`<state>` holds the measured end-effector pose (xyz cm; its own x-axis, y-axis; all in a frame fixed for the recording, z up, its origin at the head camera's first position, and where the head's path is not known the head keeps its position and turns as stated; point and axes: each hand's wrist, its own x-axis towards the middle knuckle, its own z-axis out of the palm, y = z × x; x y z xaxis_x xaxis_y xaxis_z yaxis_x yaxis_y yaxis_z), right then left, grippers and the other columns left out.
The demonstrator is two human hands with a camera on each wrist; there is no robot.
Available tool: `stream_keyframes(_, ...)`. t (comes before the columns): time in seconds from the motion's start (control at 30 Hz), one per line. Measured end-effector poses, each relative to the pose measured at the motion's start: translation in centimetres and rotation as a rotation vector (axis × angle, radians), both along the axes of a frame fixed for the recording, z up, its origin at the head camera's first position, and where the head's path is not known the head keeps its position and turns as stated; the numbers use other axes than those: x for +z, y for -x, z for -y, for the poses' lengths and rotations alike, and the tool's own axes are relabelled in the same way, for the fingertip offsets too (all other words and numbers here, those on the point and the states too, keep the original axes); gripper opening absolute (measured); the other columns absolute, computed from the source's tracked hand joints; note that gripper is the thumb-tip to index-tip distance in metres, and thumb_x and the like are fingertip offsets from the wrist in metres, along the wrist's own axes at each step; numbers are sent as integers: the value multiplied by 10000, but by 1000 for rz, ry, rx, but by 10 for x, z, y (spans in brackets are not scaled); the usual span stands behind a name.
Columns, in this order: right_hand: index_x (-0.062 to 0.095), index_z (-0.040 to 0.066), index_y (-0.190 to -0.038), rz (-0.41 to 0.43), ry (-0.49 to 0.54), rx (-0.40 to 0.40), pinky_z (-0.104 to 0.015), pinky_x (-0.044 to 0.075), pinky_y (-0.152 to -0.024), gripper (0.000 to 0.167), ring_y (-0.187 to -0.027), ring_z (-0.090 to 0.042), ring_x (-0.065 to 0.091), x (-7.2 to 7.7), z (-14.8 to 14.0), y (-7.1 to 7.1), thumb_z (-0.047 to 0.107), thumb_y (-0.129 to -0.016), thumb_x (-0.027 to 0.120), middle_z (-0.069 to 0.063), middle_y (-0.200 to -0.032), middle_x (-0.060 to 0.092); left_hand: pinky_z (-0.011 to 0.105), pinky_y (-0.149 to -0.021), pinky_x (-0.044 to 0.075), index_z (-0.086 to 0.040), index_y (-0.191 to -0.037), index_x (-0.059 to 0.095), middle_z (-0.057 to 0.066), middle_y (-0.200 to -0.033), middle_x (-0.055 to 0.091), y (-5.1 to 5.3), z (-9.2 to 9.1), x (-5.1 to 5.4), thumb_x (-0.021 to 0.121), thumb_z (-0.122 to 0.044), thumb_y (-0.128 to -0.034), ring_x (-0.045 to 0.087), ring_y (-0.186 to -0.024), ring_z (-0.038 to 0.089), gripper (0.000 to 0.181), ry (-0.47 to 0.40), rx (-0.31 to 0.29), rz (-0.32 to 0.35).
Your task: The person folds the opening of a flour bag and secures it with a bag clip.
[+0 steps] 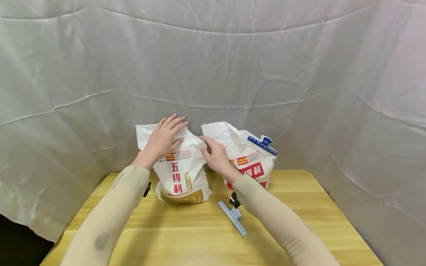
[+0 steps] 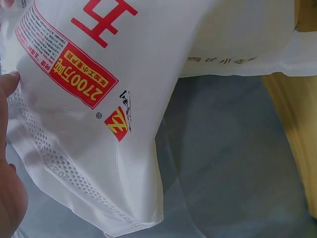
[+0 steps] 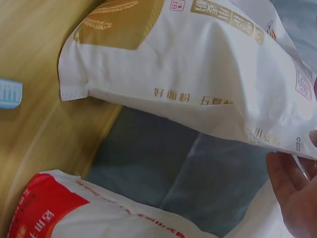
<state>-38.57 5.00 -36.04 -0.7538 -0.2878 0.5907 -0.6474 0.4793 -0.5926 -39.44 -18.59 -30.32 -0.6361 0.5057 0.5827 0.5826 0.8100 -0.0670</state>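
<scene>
A: Left grip [image 1: 164,140], quick. What do we log?

B: Palm down across the upper front of the left flour bag [image 1: 194,166], fingers straight and spread. We see it pressing on the bag, nothing clasped. The left wrist view gives us one fingertip [image 2: 11,82] beside the dotted band [image 2: 64,166].

A: Right grip [image 1: 217,157]?

B: At that same bag's upper right edge, fingers loosely bent, slightly parted. We can't tell if it pinches the edge or just touches it.

A: Where do we put the bag?

B: Far side of the worktop [image 1: 186,236], left of centre, standing upright, gold patch at the base, top flap sticking out to the left.

A: Neighbours?

B: Right flour bag [image 1: 237,147], just to the right, also far side; the right forearm hides part of its front. We've got a dark blue clip [image 1: 262,145] slanting across its top right corner.

A: And the pale blue clip [image 1: 232,218]?

B: Lying on the worktop, nearer than both bags, left of the right sleeve [image 1: 283,218].

A: Backdrop?

B: Grey curtain [image 1: 213,66], creased, behind everything.
</scene>
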Motion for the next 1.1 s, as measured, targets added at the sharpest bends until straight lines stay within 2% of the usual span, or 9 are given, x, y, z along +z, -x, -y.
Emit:
stream_keyframes(0.1, 637, 52, -1403, 13, 16, -20, -374, 571, -789, 412, -852, -226, 681, -1, 1, 0, 70, -994, 683, -148, -1132, 746, 573, -1248, 215, -82, -1487, 553, 129, -1566, 492, 2, 0, -1, 757, -151, -946, 344, -1507, 373, 582, -21, -24, -20)
stream_keyframes(0.3, 683, 59, -1344, -4, 53, -12, -383, 607, -851, 351, -989, -253, 749, 0, 2, 1, 67, -992, 694, -155, -1187, 753, 535, -1203, 330, -36, -1361, 654, 162, -1430, 604, 6, 1, -1, 771, -22, -906, 497, -1383, 377, 470, -84, -96, -131)
stream_keyframes(0.47, 696, 70, -1328, 7, 65, -11, -373, 602, -889, 327, -1059, -256, 739, 0, 3, 0, 77, -1001, 688, -145, -1225, 745, 496, -1168, 390, -10, -1262, 709, 169, -1351, 656, 6, 1, -1, 770, 46, -890, 558, -1316, 382, 381, -140, -151, -210)
stream_keyframes(0.83, 710, 68, -1302, -14, 81, -37, -339, 600, -900, 307, -1070, -231, 745, -3, 4, -1, 86, -996, 700, -125, -1213, 752, 499, -1093, 464, 3, -1038, 733, 184, -1198, 693, 2, -1, -9, 768, 63, -887, 612, -1201, 385, 166, -242, -169, -304)
stream_keyframes(1.1, 737, 71, -1260, -49, 115, -32, -331, 608, -874, 269, -1042, -223, 754, -10, 9, -2, 61, -996, 686, -106, -1215, 754, 520, -1022, 503, 0, -917, 732, 186, -1022, 664, -1, 4, -15, 799, 42, -862, 634, -1107, 402, 97, -244, -152, -392)
